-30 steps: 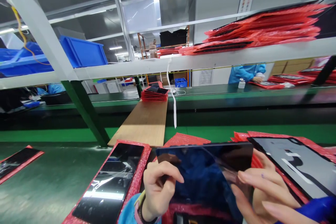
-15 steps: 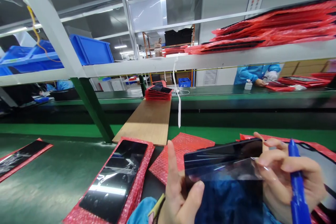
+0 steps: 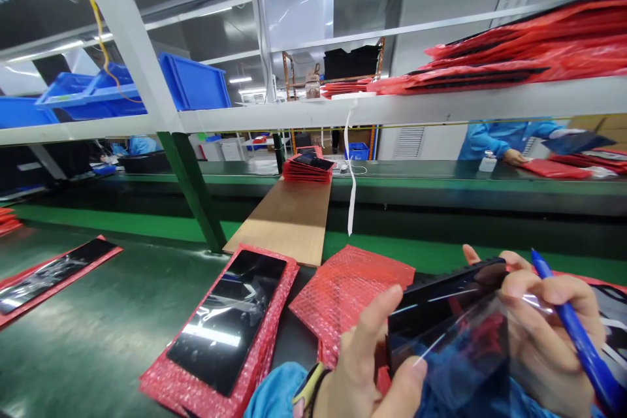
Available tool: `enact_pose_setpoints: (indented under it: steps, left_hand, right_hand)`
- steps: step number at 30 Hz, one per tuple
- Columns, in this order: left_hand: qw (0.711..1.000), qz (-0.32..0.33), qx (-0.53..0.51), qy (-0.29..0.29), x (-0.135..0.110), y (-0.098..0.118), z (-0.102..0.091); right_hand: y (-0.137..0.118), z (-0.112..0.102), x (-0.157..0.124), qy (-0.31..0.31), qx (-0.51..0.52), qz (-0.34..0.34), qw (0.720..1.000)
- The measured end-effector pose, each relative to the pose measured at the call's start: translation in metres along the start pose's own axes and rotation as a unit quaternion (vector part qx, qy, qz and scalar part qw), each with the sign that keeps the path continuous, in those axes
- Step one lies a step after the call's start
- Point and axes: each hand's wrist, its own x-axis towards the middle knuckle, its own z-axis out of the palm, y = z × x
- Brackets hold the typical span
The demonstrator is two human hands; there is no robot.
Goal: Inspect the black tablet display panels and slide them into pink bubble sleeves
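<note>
In front of me a glossy black screen panel (image 3: 448, 304) is held tilted, reflecting blue cloth. My left hand (image 3: 372, 366) grips its left edge, the thumb on the face. At the upper right corner, my right hand (image 3: 548, 333) pinches a clear protective film (image 3: 455, 339), which stands partly off the panel in a slanting fold. A blue pen (image 3: 580, 349) is tucked between the fingers of that same hand. The panel's lower edge lies out of the picture. Just left of my left hand is a red bubble-wrap bag (image 3: 353, 287).
Another black panel (image 3: 230, 320) lies on red bubble wrap to the left, and a further panel (image 3: 59, 274) farther left. A wooden board (image 3: 289, 219) bridges to a stack of red bags (image 3: 308, 166). Overhead runs a white shelf (image 3: 304, 115). Across the line a blue-sleeved co-worker (image 3: 509, 140) handles panels.
The film has been pulled further off the panel, from a flat band to a slanting fold. Panel and hands tilted and sit further right in view. The view turned left; the co-worker lifted a dark sheet.
</note>
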Motion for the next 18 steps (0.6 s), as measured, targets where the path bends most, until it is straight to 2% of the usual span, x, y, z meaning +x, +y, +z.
enact_pose_setpoints:
  steps: [3, 7, 12, 15, 18]
  left_hand:
    - [1.0, 0.005, 0.012, -0.007, 0.003, 0.005, -0.004]
    - [0.999, -0.008, 0.023, -0.037, 0.007, 0.016, -0.01]
    - [0.998, -0.036, 0.026, -0.037, 0.009, 0.023, -0.01]
    - [0.997, -0.058, 0.028, -0.03, 0.005, 0.02, -0.009]
    - [0.998, -0.053, 0.036, -0.027, 0.0, 0.016, -0.008]
  right_hand:
    - [-0.002, 0.0, 0.0, -0.034, 0.01, -0.011, 0.999]
    - [-0.003, 0.001, -0.003, -0.057, 0.017, 0.018, 0.998]
    - [-0.003, 0.004, -0.005, -0.055, 0.047, 0.061, 0.996]
    - [-0.003, 0.006, -0.003, -0.053, 0.056, 0.051, 0.996]
    - [-0.004, 0.009, -0.002, -0.046, 0.058, 0.044, 0.996]
